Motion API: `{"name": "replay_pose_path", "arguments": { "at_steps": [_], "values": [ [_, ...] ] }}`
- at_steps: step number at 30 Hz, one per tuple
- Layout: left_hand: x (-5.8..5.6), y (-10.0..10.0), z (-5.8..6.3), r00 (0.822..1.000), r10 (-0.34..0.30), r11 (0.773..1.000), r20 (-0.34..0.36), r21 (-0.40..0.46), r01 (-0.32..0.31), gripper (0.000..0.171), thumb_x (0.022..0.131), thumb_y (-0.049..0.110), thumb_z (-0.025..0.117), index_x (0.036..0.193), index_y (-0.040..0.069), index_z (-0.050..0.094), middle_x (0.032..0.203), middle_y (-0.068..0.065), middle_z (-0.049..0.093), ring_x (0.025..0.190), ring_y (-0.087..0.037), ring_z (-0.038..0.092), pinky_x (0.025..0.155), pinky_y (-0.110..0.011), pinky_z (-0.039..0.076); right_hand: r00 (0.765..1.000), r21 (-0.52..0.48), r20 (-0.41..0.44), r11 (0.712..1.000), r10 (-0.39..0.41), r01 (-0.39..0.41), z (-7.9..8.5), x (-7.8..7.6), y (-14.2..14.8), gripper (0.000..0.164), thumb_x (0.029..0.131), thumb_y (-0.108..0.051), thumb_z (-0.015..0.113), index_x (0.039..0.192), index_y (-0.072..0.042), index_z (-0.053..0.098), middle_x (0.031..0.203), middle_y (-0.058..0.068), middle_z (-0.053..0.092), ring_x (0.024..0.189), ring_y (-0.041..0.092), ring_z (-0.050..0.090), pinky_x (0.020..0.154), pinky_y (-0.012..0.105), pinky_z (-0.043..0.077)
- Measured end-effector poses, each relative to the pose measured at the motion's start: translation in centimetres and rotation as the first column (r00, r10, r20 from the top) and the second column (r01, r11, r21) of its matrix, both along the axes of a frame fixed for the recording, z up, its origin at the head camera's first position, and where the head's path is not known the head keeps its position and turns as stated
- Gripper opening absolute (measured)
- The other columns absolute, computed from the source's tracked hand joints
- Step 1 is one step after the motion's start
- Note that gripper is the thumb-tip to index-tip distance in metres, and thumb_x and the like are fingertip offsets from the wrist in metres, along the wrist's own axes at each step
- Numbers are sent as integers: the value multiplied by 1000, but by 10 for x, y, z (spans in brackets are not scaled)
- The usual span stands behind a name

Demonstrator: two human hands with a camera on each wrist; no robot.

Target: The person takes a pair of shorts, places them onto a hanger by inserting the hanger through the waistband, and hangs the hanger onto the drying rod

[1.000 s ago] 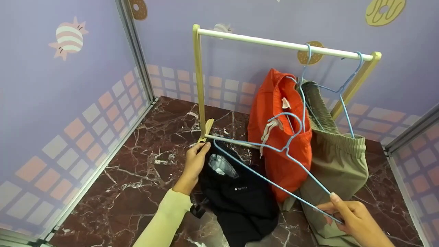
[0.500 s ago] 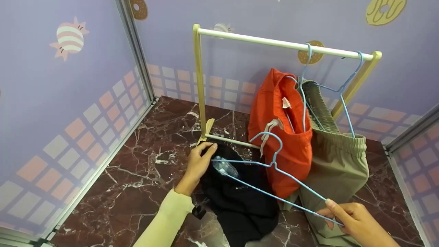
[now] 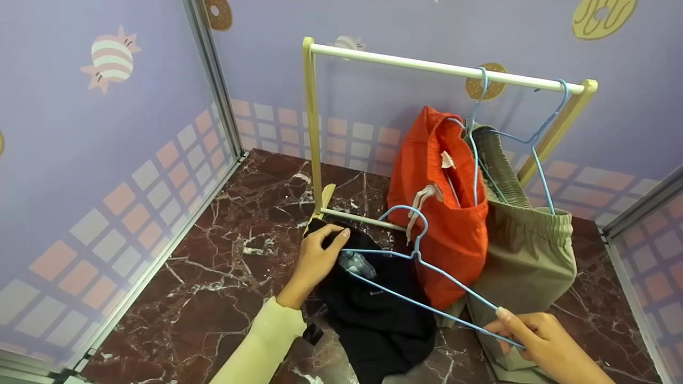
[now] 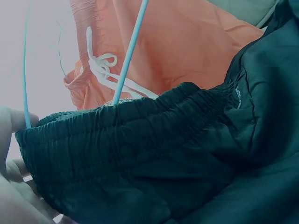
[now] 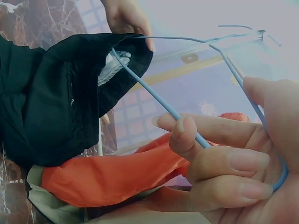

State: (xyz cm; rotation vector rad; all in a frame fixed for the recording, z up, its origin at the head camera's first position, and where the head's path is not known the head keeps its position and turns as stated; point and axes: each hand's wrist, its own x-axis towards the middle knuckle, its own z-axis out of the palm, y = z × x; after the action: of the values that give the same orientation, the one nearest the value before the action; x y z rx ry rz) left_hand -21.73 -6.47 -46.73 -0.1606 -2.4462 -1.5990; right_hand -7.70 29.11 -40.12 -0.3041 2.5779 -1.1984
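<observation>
My left hand [image 3: 318,256] grips the waistband edge of a black pair of pants [image 3: 387,325], whose lower part rests on the floor. In the left wrist view the gathered elastic waistband [image 4: 107,144] is held at its left end. My right hand [image 3: 547,336] holds a blue clothes hanger [image 3: 417,250] by one end, fingers curled round its wire. The hanger's other end is inside the waist opening, beside my left fingers. The right wrist view shows the hanger wire [image 5: 159,99] entering the opening past a pale inner label [image 5: 110,70]. Where the hanger's tip ends is hidden by cloth.
Behind stands a clothes rack [image 3: 395,60] with a white bar and wooden posts. Orange pants [image 3: 453,250] and khaki pants [image 3: 525,266] hang from it on blue hangers at the right. Purple patterned walls [image 3: 160,133] enclose the dark marbled floor [image 3: 213,256].
The hanger has moved down and to the left. Its far end went from above the waistband into the opening. My left hand has shifted slightly right, still gripping the waistband.
</observation>
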Motion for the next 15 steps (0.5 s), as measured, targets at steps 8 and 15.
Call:
{"name": "replay_pose_path", "arguments": {
  "at_steps": [8, 15],
  "values": [
    [3, 1, 0, 998, -37, 999, -52, -31, 35, 28, 87, 47, 55, 92, 23, 68, 93, 10, 67, 89, -7, 61, 84, -30, 46, 996, 6, 69, 999, -55, 54, 0, -1, -4, 49, 101, -31, 29, 87, -7, 69, 64, -2, 59, 40, 0, 32, 40, 23, 38],
    [5, 4, 2, 995, -37, 997, -97, -76, 30, 24, 88, 45, 54, 87, 24, 66, 83, 11, 66, 77, -6, 59, 77, -28, 46, 997, -3, 57, 999, -43, 44, -3, -1, -6, 49, 101, -31, 29, 85, -9, 70, 63, 0, 59, 39, 0, 31, 38, 23, 37]
  ]
}}
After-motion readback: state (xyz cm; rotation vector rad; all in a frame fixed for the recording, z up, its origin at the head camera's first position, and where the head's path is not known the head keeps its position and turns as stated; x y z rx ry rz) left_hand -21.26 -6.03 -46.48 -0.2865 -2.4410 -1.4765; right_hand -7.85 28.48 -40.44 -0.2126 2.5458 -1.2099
